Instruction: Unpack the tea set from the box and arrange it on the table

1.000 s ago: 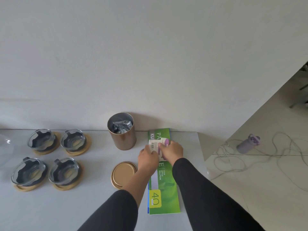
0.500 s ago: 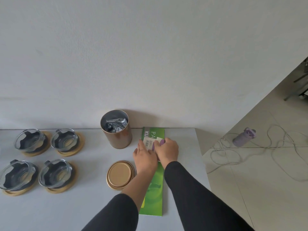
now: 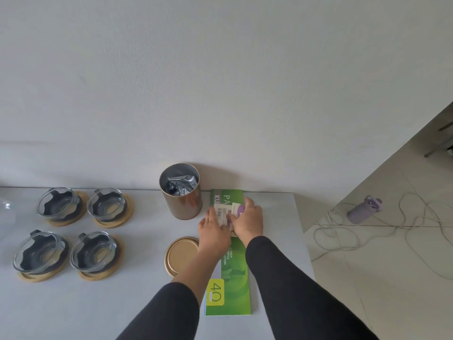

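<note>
Green glossy paper packet [image 3: 231,271] lies flat along the right edge of the grey table [image 3: 137,300], printed "PA", "KU", "OFFICE" and a yellow "40". On its far end both hands meet over small white-and-purple paper cards [image 3: 226,212]: the left hand [image 3: 214,233] lies with straight fingers on them, and the right hand [image 3: 247,220] covers them with fingers bent, though whether it grips cannot be told. A copper-coloured round tin [image 3: 181,195] stands open at the back edge, its gold lid [image 3: 180,256] nearer. Four glass cups on cork coasters [image 3: 73,231] sit leftward.
</note>
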`<state>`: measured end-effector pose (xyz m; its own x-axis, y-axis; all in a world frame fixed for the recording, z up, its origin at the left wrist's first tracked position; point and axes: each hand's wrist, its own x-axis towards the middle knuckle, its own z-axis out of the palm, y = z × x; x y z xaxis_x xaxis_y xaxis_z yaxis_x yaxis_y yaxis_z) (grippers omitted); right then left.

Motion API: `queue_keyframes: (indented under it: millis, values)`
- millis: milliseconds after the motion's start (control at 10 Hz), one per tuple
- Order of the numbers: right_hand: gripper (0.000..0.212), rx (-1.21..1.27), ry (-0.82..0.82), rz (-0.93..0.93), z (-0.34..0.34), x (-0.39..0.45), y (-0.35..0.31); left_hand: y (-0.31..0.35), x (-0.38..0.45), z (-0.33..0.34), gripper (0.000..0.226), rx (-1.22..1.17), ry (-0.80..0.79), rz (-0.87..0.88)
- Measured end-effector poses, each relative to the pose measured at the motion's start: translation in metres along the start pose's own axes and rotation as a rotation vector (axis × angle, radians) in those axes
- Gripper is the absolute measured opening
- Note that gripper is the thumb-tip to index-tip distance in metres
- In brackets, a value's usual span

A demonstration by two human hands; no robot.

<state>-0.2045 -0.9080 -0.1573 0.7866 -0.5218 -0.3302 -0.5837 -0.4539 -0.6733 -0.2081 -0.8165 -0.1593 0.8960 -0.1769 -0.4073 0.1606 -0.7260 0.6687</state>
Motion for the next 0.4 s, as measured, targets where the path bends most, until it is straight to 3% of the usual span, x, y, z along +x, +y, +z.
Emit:
queue_keyframes:
  millis: [200,400]
  values:
    - [0.067,0.054,0.004,0.04,-0.003,-0.013,-0.005,-0.007,-0.011,-0.012,0.056,-0.048,0.038,-0.015]
    - [0.062,0.125,0.118,0.05,-0.011,-0.039,-0.01,-0.013,-0.03,-0.025,0.058,-0.15,0.036,-0.035]
